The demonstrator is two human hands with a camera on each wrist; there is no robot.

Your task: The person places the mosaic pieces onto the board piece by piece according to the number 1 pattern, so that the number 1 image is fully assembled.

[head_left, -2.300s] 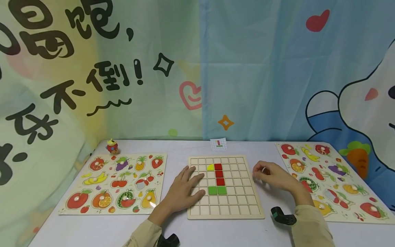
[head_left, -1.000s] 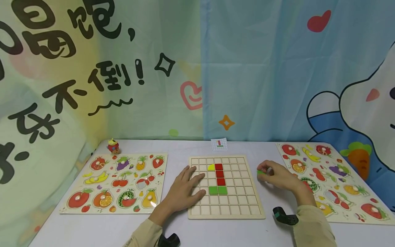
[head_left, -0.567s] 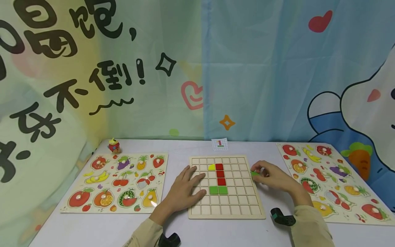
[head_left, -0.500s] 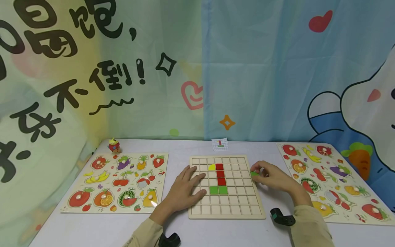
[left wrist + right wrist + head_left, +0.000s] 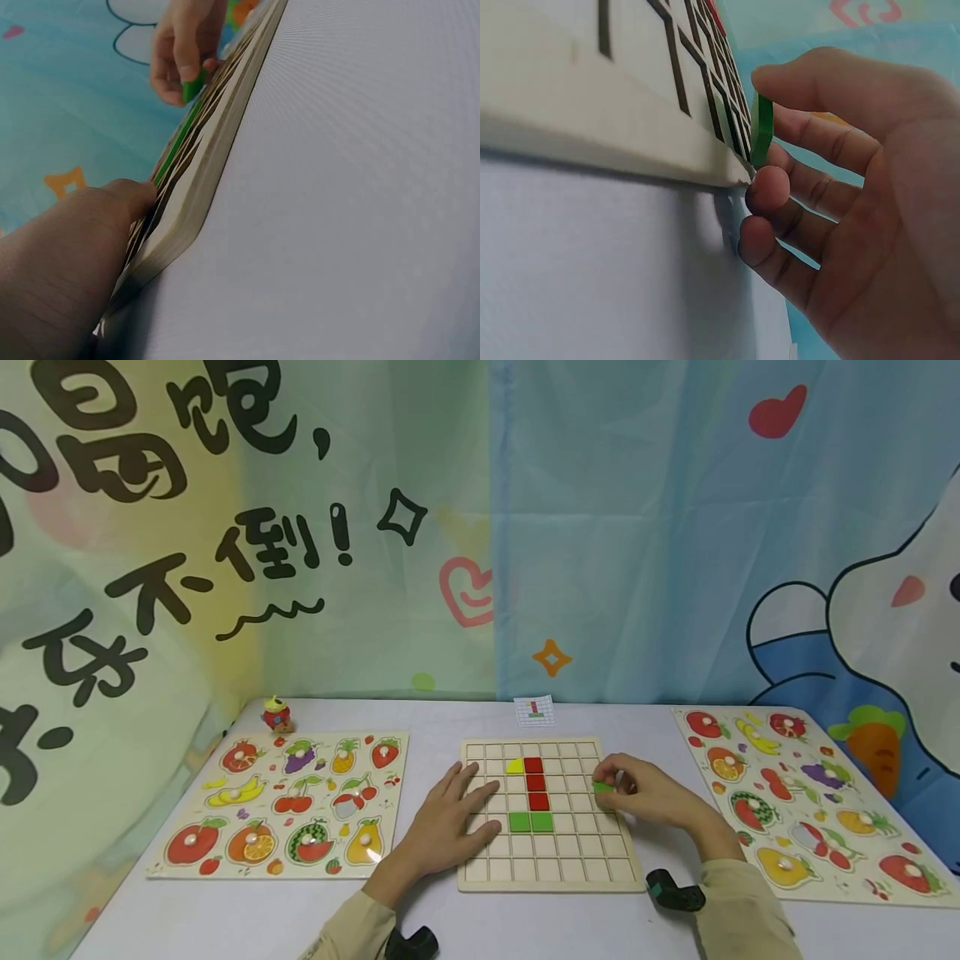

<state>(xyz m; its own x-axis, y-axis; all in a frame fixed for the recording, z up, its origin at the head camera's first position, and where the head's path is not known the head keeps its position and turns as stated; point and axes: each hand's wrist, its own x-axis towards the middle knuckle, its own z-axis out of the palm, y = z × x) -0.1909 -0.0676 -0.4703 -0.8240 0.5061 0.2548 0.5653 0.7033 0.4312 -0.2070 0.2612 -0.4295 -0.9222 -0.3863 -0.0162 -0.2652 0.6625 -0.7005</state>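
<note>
A wooden grid board (image 5: 585,868) lies on the table between both hands. My left hand (image 5: 448,827) rests on its left edge with the fingers spread. Above the board's right edge, my right hand (image 5: 645,789) pinches a small green tile (image 5: 763,129) between thumb and fingers. In the grid sit a yellow tile (image 5: 514,766) with a rounded corner, several red tiles (image 5: 536,782) in a column beside it, and a row of green tiles (image 5: 530,822) below. In the left wrist view, the held tile shows just over the far part of the board.
A small pattern card (image 5: 534,711) lies behind the board. Fruit puzzle boards flank it, one on the left (image 5: 281,806) and one on the right (image 5: 817,810). A toy figure (image 5: 277,716) stands at the back left. A printed curtain (image 5: 600,527) hangs behind the table.
My right hand has brought a green tile into view right of the board, then carried it left over the board's right edge. The left hand has stayed in place.
</note>
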